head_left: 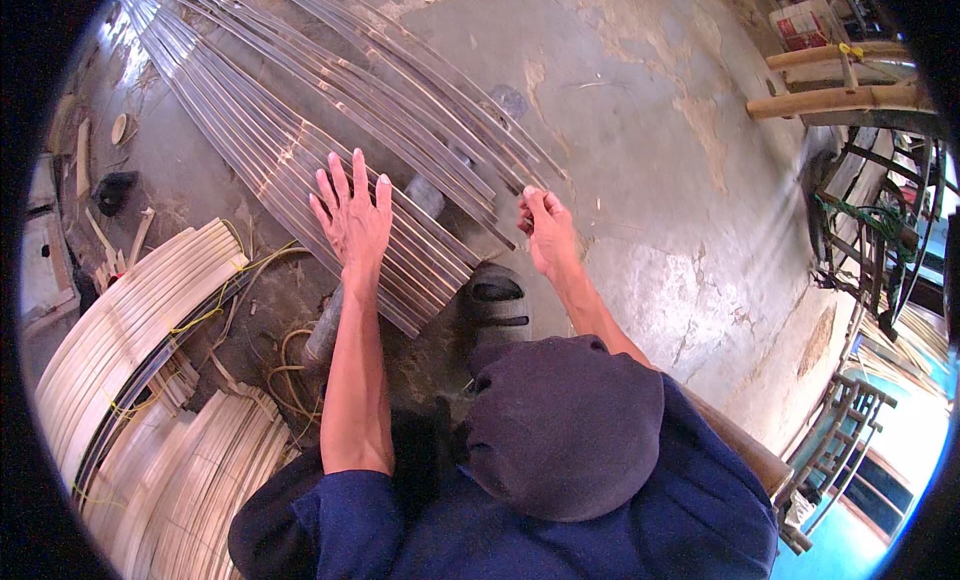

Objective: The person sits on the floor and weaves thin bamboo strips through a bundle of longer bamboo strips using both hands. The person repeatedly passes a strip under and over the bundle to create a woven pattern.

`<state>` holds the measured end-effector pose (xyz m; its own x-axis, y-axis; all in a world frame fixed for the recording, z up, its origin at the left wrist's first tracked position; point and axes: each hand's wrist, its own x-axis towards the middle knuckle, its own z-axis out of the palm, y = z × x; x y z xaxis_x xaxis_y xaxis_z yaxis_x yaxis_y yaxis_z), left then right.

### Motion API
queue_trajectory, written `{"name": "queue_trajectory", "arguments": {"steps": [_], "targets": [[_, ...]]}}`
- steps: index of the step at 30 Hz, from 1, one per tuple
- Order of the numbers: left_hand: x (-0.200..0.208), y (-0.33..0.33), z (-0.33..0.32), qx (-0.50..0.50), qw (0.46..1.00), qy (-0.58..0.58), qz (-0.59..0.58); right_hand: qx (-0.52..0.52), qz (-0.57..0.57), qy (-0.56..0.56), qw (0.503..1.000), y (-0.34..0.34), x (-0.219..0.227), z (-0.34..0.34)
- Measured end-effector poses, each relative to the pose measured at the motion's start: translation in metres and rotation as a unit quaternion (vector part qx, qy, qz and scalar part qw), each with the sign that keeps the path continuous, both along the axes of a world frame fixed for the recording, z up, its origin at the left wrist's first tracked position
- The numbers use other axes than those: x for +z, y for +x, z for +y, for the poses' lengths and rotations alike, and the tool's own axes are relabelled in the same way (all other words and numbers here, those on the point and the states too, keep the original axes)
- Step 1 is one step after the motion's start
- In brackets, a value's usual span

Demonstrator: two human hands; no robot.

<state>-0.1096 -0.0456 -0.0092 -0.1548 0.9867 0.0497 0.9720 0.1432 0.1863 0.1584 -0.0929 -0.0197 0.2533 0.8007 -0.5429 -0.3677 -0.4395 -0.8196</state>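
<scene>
A row of dark bamboo strips (420,280) lies side by side, running from beside my legs to the far left. My left hand (355,220) rests palm down across this row, its fingers spread. To the right, more loose bamboo strips (400,120) lie in a looser fan with uneven near ends. Thumb and fingers of my right hand (547,230) are pinched together at the near end of one dark bamboo strip (505,170). The fingers partly cover that end. Under the row, a grey rounded bar (325,330) shows at the left side.
Bundles of pale strips (150,310) tied with yellow cord stand at the left, with another pale bundle (200,480) nearer. A black object (115,192) lies on the concrete floor (640,110). Bamboo poles (850,102) and a slatted rack (850,430) stand at the right.
</scene>
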Motion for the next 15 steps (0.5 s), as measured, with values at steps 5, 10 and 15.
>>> {"name": "queue_trajectory", "arguments": {"steps": [5,10,15], "targets": [[0.002,0.0,-0.001,0.004,1.0,-0.003,-0.007,-0.071,0.055,-0.07,0.993,0.001,0.009,-0.001],[0.0,-0.001,-0.001,0.009,1.0,0.003,-0.009,-0.087,0.056,-0.055,0.993,0.007,0.008,0.02],[0.001,0.003,0.0,0.005,1.0,0.0,-0.013,-0.073,0.059,-0.031,0.995,0.011,0.002,0.026]]}}
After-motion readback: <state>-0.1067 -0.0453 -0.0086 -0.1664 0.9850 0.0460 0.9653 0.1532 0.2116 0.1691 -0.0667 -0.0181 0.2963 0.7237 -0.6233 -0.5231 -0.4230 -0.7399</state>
